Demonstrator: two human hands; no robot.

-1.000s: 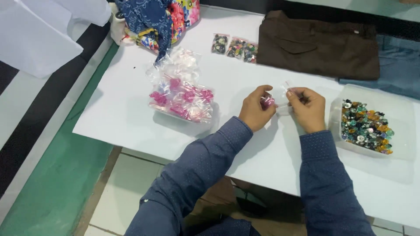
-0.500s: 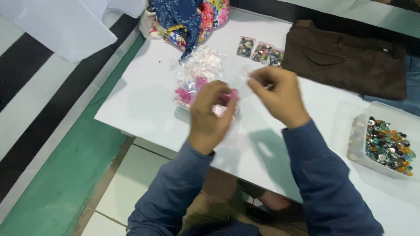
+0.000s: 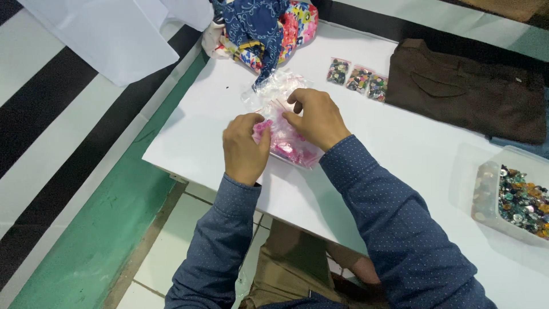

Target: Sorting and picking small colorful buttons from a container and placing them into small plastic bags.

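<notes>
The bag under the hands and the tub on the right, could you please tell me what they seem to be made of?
The bag looks like thin clear plastic film: glossy, crinkled, with pink pieces showing through. Both the left hand and the right hand rest on it. The tub appears to be stiffer translucent plastic, since it keeps straight walls and the mixed shiny pieces inside show dimly through its side.

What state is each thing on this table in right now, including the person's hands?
left hand: gripping the clear bag's near edge
right hand: pinching the bag's top
clear bag of pink pieces: lying flat, held by both hands
three small packets: lying side by side, untouched
plastic tub of mixed pieces: lidless, partly full
brown garment: folded flat
patterned cloth: bunched up
</notes>
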